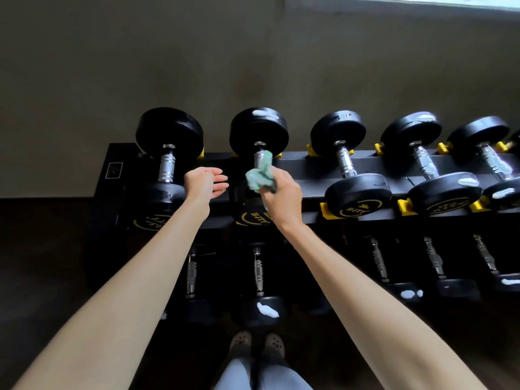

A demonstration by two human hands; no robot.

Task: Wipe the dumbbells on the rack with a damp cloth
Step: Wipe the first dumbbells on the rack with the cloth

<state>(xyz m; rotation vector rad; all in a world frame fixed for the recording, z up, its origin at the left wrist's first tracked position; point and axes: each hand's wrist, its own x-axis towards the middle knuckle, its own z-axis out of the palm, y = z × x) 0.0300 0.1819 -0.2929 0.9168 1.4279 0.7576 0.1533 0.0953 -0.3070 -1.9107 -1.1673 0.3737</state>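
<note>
Dumbbells [353, 161] racked, yellow cradles [327, 211], wall [168, 66] behind

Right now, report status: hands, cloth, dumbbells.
Right hand grips green cloth at second dumbbell from left. Left hand open, empty. Nothing blocking.

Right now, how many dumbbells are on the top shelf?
5 dumbbells: one beside the left hand, one under the cloth, three more to the right. Another may be cut off at the right edge.
</note>
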